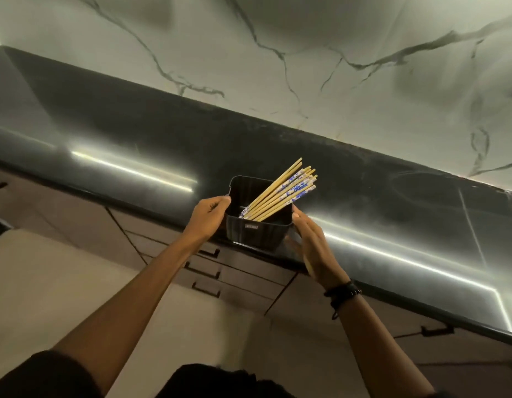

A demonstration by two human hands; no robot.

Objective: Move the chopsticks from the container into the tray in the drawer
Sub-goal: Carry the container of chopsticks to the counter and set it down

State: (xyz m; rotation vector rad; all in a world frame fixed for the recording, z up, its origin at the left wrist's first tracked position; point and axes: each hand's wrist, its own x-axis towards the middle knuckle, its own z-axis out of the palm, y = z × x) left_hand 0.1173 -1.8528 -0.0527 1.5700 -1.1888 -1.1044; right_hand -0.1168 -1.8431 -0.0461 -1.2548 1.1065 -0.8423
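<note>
1. Chopsticks [280, 193] are leaning in a bundle inside the black container [259, 231], their lower ends resting at its near left corner and their tops fanning out over the far right rim; some are plain wood, others are showing a blue-and-white pattern.
2. That container is sitting at the front edge of the dark countertop [392, 196], probably so it is within easy reach above the drawers [234, 271].
3. Left hand [210, 218] is cupping the container's left wall, fingers curled round the rim corner, touching it.
4. Right hand [309, 245] is lying flat against the right wall, fingers nearly straight and only lightly spread; whether it is gripping or merely steadying, I cannot tell.
5. Both hands are bracketing the container from opposite sides, which I am reading as a way of keeping it from tipping under the slanted bundle.
6. All drawers in view are appearing closed, and no tray is showing, so the transfer is looking not yet begun.
</note>
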